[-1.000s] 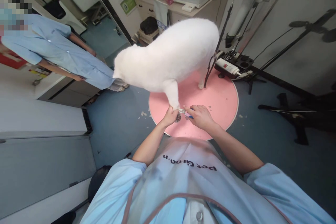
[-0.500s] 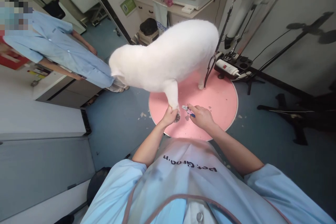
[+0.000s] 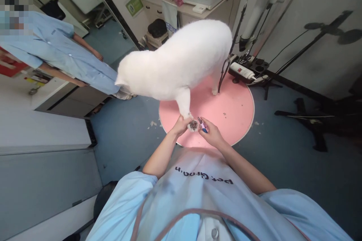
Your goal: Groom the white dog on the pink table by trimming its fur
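A white, short-clipped dog [image 3: 181, 60] stands on a round pink table [image 3: 237, 116], its head turned to the left. My left hand [image 3: 180, 125] is closed around the dog's front paw [image 3: 193, 125], which is lifted so the dark pads face me. In my right hand [image 3: 211, 132] is a pair of nail clippers [image 3: 203, 125] with blue and pink handles, the metal head pointing up. The clippers are close to the right side of the paw; whether they touch it I cannot tell.
A co-worker in a light blue coat [image 3: 70, 49] stands at the left, by the dog's head. A black strap [image 3: 226, 67] hangs near the hind legs. Behind it, a tool tray holds a white bottle [image 3: 241, 70]. Fur tufts [image 3: 153, 123] lie on the floor.
My left hand has turned the paw so its pads face me. My right hand has moved left and slightly down, bringing the clippers nearer the paw.
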`<state>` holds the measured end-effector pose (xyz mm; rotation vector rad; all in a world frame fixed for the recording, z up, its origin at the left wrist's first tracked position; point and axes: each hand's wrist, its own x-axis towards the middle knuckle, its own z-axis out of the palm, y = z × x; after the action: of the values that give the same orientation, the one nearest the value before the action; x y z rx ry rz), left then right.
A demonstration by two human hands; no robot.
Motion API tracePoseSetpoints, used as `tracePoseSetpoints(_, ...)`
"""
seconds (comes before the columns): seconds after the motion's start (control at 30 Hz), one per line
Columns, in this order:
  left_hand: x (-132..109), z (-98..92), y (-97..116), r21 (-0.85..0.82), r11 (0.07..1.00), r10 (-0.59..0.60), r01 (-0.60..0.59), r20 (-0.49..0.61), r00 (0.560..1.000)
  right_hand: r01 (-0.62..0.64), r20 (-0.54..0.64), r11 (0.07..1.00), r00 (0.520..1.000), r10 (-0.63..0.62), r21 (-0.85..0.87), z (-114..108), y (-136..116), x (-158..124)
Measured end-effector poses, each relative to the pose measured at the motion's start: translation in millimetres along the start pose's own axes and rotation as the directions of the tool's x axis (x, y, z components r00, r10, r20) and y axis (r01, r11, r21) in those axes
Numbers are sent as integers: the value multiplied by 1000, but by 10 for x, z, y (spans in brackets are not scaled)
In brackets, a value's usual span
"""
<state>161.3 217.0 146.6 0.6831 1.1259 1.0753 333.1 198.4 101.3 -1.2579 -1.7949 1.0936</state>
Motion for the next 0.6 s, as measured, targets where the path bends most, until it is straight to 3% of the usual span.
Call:
tracePoseSetpoints(0.1, -1, -1, -4, -72, 997, -4, 1, -37, 999, 31, -49, 993, 998, -37, -117, -14, 41, -31)
tracePoseSetpoints(0.23, 10, -7, -12, -125, 992, -4, -4, -66, 998, 152, -102, 937, 976, -193, -313, -65, 6, -36)
tracePoseSetpoints(0.37, 6, -1, -14, -131, 991, 2, -14, -92, 996, 247, -59, 839, 948, -313, -485, -119, -70, -30)
tracePoseSetpoints(0.6, -24, 7, -3, -132, 991, -7, -5, -88, 996, 239, -31, 798, 951, -307, -553, -122, -71, -13)
